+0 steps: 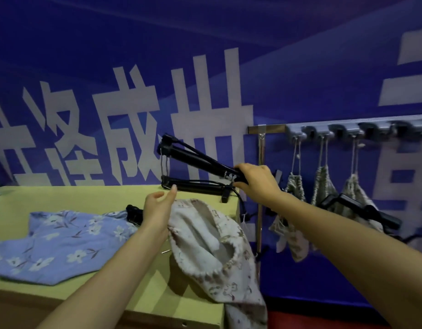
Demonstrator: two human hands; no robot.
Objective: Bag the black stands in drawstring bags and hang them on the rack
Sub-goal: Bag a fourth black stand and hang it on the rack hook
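My right hand (257,184) grips the near end of a folded black stand (193,154), lifted and tilted up to the left above the table's far right corner. A second black stand (193,186) lies flat beneath it on the table. My left hand (157,207) holds the rim of a cream floral drawstring bag (205,236), whose mouth gapes open toward me. Another black stand (134,213) pokes out from a blue floral bag (60,243) lying flat at the left. The rack (347,128) on the right wall carries three hanging filled bags (324,186).
The yellow table (86,195) ends at its right edge near a chrome upright pole (261,186). A blue banner with large white characters covers the wall behind. Black stand parts stick out of the hung bags (362,210). Hooks (404,128) at the rack's right end are bare.
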